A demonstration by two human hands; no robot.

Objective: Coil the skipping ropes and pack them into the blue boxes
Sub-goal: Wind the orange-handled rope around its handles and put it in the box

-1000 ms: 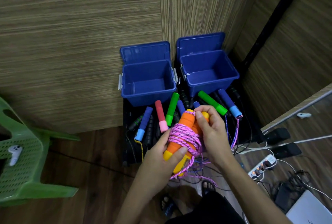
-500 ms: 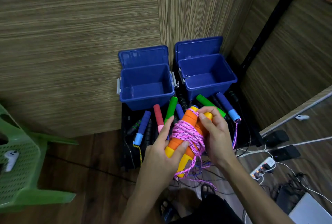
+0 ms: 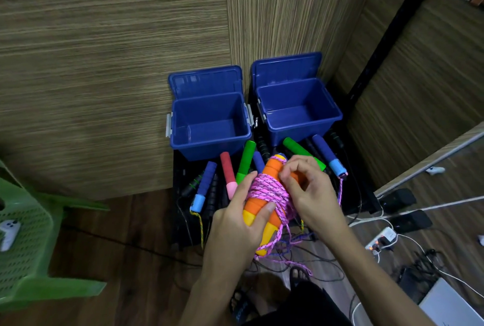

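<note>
Two orange-and-yellow handles (image 3: 264, 202) lie side by side with pink rope (image 3: 267, 189) wound around their middle. My left hand (image 3: 235, 218) grips the lower part of the handles, thumb across the orange. My right hand (image 3: 306, 189) pinches the pink rope at the top of the coil with curled fingers. A loose pink tail hangs below. Two open blue boxes (image 3: 209, 142) (image 3: 298, 126) stand empty behind, lids up. Other skipping ropes with green (image 3: 246, 160), red (image 3: 227, 172) and blue (image 3: 205, 184) handles lie on the black mat in front of the boxes.
A wood-panelled wall rises behind the boxes. A green plastic chair (image 3: 28, 244) with a white controller stands at left. Cables, a power strip (image 3: 379, 239) and a laptop lie on the floor at right. My sandalled feet show below.
My right hand moved from the far side of the handles onto the top of the pink coil, fingers now curled on the rope. The left hand kept its grip.
</note>
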